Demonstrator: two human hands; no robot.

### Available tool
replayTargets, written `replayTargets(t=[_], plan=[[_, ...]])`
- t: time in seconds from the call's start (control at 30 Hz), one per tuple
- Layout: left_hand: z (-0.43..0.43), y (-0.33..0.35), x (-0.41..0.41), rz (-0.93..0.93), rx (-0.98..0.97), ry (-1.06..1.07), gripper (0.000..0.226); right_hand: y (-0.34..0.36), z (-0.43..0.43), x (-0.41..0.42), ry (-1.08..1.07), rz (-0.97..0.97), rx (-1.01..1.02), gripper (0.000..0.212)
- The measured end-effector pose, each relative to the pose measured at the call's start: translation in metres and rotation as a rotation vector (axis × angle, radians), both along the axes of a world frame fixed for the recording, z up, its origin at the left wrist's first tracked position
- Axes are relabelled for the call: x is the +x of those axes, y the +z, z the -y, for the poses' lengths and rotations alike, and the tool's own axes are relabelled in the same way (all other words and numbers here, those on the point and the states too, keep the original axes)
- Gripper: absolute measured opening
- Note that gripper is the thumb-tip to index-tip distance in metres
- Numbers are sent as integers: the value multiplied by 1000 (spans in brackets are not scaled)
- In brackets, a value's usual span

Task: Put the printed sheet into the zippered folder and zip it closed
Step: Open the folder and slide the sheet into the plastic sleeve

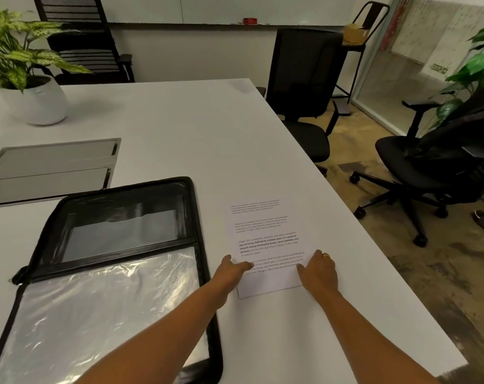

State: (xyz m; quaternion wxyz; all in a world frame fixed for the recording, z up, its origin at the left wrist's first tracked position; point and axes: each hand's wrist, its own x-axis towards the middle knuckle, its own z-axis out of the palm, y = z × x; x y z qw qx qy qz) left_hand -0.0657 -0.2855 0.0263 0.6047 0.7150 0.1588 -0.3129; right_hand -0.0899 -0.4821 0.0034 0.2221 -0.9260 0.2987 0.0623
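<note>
Your two hands rest on the near end of the printed sheet, which lies flat on the white tabletop. The left hand lies open, with its fingers stretched onto the left edge of the paper. The right hand is also open and flat, and it touches the right edge. Neither hand grips anything yet.

The zippered folder lies opened out just to the left of your left hand, and your left forearm passes over its right border. Its near half shows a clear plastic sleeve, its far half a dark pocket.

The sheet is, I judge, very light and thin. It bends easily, it creases if you squeeze it, and it sits so flat on the smooth tabletop that an edge is hard to lift. I advise you to slide it a little toward you, or to raise one near corner with a fingertip. Then pinch both side edges softly, so the sheet stays straight when you carry it leftward to the sleeve. The plastic may cling to it.
</note>
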Motion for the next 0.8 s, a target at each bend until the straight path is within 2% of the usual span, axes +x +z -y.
replayTargets(t=[0.07,0.17,0.3,0.4,0.5,0.63,0.73,0.8], plan=[[4,0,-1,14,40,10,74,2,1,3,-52,-8,12,50],[2,-2,0,19,63,39,72,5,9,8,-170,-40,153,49],[-2,-7,-1,10,53,68,68,4,15,6,-193,-32,260,39],[-3,-9,-4,9,50,84,64,3,13,1,-222,95,352,30],[-3,-7,-4,25,73,85,62,6,12,-6,-216,230,503,33],[-11,0,0,151,145,64,65,16,14,-15,-207,401,777,30],[-21,14,15,217,-17,139,71,26,16,-21,-163,510,925,20],[-27,28,26,270,-142,140,51,32,16,-23,-127,562,992,18]])
